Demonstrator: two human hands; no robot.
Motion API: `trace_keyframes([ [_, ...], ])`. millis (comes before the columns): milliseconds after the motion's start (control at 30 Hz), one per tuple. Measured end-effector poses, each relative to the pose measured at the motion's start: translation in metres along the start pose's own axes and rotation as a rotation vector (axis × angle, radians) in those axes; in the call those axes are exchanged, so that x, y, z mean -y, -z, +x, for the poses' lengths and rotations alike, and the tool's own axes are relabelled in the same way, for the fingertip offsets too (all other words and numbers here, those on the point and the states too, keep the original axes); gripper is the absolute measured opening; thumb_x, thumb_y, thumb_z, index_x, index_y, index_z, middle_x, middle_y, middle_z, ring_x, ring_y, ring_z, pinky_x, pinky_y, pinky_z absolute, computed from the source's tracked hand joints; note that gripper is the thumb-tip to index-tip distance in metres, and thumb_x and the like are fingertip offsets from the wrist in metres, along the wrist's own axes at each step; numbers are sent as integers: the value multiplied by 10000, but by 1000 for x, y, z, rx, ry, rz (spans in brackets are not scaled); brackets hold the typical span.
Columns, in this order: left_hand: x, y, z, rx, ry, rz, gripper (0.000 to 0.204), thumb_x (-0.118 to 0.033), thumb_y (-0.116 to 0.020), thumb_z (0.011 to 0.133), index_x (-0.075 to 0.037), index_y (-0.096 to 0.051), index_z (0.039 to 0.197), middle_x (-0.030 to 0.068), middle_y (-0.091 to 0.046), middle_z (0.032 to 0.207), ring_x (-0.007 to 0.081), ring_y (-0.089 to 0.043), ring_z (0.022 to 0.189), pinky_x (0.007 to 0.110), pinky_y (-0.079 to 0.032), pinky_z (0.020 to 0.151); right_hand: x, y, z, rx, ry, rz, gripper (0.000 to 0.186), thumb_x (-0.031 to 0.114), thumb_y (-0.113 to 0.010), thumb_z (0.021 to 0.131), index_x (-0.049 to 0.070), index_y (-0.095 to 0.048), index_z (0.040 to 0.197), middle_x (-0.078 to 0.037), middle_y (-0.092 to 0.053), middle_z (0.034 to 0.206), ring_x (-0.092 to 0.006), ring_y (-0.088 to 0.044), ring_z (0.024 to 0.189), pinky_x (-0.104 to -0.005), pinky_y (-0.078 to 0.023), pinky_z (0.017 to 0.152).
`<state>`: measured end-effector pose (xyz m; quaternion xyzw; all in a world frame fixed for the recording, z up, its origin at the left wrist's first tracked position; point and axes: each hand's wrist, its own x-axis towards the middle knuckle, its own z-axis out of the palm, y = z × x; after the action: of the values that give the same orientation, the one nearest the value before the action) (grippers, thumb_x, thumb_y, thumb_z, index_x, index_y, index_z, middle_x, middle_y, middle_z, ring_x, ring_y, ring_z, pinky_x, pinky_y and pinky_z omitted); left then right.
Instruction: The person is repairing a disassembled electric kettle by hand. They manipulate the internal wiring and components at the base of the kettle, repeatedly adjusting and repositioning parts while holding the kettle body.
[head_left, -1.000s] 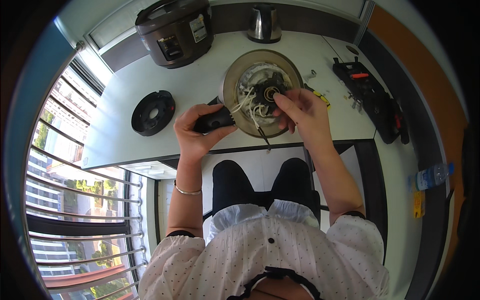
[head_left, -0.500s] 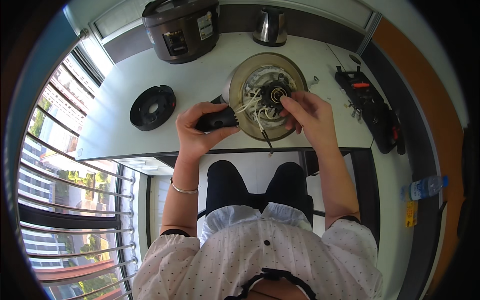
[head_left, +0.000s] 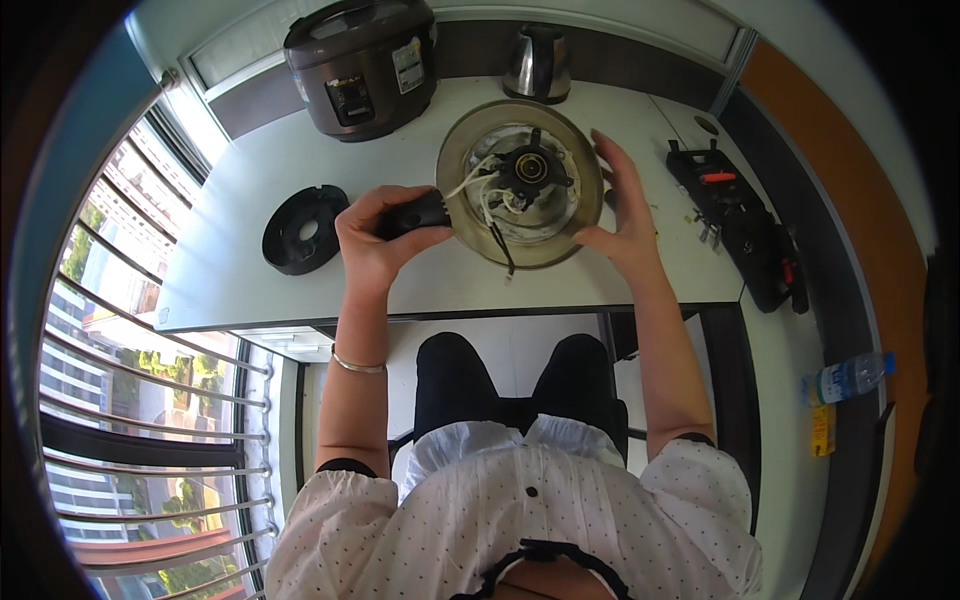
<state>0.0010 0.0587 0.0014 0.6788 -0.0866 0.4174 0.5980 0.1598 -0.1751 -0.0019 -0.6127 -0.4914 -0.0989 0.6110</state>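
My left hand [head_left: 370,235] grips the black handle [head_left: 418,215] of an upturned metal kettle body [head_left: 468,142]. At the body's right edge, my right hand [head_left: 625,215] curves its spread fingers and thumb around the rim. Inside the opened base sits a black round connector [head_left: 530,168] with brass-coloured rings, with loose white wires [head_left: 492,185] around it; a dark lead hangs over the near rim. A black plastic ring cover [head_left: 290,255] lies apart to the left.
A dark rice cooker [head_left: 355,75] and a steel kettle [head_left: 535,60] stand at the back of the white desk [head_left: 240,290]. To the right lie an open black tool case [head_left: 735,230] with small metal bits, and a plastic bottle [head_left: 848,380]. A barred window [head_left: 150,420] is at left.
My right hand has left the central connector and moved outward to the rim. The kettle body and my left hand on its handle have shifted slightly left and away from me.
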Motion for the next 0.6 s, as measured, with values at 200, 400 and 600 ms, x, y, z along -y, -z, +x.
trace_keyframes([
  [200, 2, 8, 20, 34, 72, -44, 388, 75, -811, 612, 56, -665, 971, 102, -694, 895, 139, -651, 792, 250, -536, 755, -14, -9, 5, 99, -66, 69, 1015, 278, -851, 603, 51, -334, 1446, -118, -326, 1491, -271, -288, 1397, -400, -222, 1143],
  [400, 5, -4, 30, -9, -6, 90, 364, 25, -806, 649, 45, -664, 983, 86, -687, 910, 136, -635, 810, 248, -521, 771, -25, -7, 5, 14, -81, 118, 925, 254, -870, 600, 80, -432, 1396, -155, -339, 1472, -283, -331, 1367, -400, -273, 1123],
  [600, 1, -12, 30, 22, -14, 162, 354, 5, -800, 658, 40, -669, 985, 76, -687, 889, 128, -627, 796, 240, -508, 760, -6, 1, 14, -129, 120, -173, 786, 200, -835, 646, 82, -494, 1345, -132, -426, 1416, -278, -415, 1310, -391, -362, 1060],
])
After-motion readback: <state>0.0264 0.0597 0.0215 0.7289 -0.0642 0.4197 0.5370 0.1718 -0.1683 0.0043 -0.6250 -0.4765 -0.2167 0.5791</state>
